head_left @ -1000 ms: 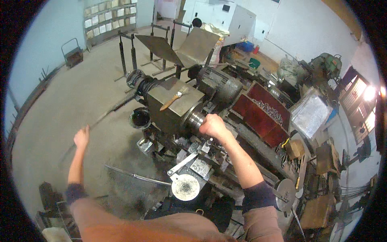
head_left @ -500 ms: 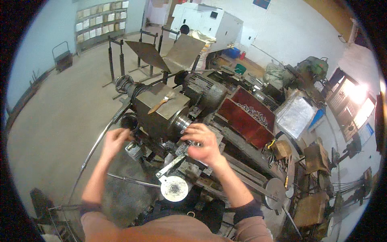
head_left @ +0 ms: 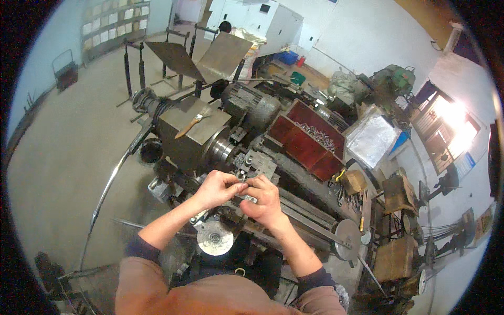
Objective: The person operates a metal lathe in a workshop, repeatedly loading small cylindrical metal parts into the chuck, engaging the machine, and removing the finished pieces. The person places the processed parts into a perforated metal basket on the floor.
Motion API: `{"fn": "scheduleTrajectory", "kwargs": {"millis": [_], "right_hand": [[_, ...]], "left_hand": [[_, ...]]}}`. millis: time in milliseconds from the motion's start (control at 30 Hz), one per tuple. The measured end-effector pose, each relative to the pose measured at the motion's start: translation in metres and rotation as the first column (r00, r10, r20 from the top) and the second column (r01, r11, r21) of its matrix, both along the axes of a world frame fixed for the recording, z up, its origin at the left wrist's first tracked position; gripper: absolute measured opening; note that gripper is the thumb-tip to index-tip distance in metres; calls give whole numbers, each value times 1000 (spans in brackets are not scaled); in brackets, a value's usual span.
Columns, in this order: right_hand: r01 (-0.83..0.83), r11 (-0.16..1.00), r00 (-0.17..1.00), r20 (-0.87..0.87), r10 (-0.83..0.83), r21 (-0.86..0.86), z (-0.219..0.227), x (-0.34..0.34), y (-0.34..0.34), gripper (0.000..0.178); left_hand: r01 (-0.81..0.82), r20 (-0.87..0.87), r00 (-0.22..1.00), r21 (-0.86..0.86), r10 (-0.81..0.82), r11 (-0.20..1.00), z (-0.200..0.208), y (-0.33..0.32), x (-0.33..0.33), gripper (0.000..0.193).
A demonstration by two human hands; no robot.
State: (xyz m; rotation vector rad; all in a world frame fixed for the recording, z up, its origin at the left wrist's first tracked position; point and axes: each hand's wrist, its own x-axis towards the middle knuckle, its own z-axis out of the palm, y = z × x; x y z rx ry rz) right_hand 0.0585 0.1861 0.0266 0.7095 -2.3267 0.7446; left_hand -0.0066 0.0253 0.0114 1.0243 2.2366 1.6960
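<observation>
My left hand (head_left: pixel 216 190) and my right hand (head_left: pixel 264 201) meet fingertip to fingertip above the carriage of a metal lathe. Their fingers are pinched together; whatever lies between them is too small or hidden to make out. Just beyond the hands sits the tool post (head_left: pixel 261 164), a greasy metal block. To its left, the shiny round spindle nose (head_left: pixel 223 151) sticks out of the headstock (head_left: pixel 176 144). A wooden-handled brush (head_left: pixel 190 126) lies on top of the headstock. Below my hands is a pale round handwheel (head_left: pixel 215 239).
Behind the lathe bed stands a dark red bin (head_left: pixel 295 153) holding many small metal parts. An electric motor (head_left: pixel 252 105) is beyond the headstock. A long metal lever (head_left: pixel 102 197) slants down at left. Hand tools (head_left: pixel 362 210) and a cardboard box (head_left: pixel 353 182) lie at right.
My left hand has come from beside the headstock, rightward to meet my right hand. The right hand has moved away from the spindle nose. The view has shifted slightly.
</observation>
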Motion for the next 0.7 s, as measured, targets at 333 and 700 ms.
{"fn": "scheduleTrajectory", "kwargs": {"millis": [333,700], "right_hand": [[-295,945,942,124,312,-142,10,-15,-4,21],[-369,830,791,328,517,-417,-7,-40,8,22]], "left_hand": [[221,454,779,446,-432,867,-13,-22,-2,32],[260,280,922,67,-268,963,-18,-55,-14,27]]}}
